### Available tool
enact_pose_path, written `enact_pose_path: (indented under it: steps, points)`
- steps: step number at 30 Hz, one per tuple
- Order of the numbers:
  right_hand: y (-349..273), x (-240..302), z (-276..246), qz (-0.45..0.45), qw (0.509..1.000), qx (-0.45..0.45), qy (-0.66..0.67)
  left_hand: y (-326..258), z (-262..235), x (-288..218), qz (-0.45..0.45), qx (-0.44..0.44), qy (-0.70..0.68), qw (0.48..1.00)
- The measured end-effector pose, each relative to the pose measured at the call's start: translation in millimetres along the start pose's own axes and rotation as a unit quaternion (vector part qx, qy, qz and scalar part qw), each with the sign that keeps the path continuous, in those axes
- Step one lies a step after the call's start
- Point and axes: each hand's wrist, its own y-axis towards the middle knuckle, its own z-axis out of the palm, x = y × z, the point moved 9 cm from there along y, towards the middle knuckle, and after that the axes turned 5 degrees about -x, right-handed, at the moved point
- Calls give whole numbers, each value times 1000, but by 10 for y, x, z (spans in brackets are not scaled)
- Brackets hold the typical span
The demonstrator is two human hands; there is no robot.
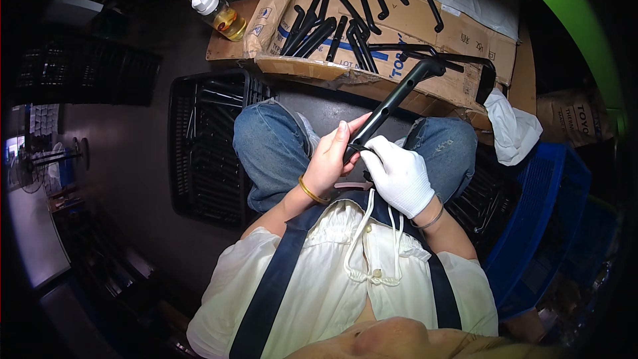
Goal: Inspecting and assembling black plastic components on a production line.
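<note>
A long black tube-shaped part [392,102], with holes along it and a bent far end, slants up and to the right over my lap. My bare left hand [327,154], with a yellow bangle at its wrist, is closed round its near end. In a white knitted glove, my right hand [401,177] pinches at that same end. A thin dark piece shows at its fingertips; I cannot make out what it is. Beyond the hands, several similar black parts [362,10] lie on a cardboard surface [292,64].
On my left a black crate [178,153] holds many black parts. A bottle with a white cap [207,2] stands at the far left. A white plastic bag [515,129] hangs at the cardboard's right end, above blue crates [531,206]. My knees flank the work.
</note>
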Motion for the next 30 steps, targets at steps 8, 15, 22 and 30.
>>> enact_pose_path:
  steps: [8,15,22,30]
  points:
    - [18,21,63,-43,998,12,-47,-12,-32,-1,-9,-5,24,1000]
    - [29,-18,43,-55,996,36,-60,-21,1,0,-19,2,31,999]
    - [35,-35,67,-75,993,63,-61,-18,-11,72,-43,14,21,999]
    - [81,-116,98,-79,988,111,-77,-5,-23,157,-65,-1,24,998]
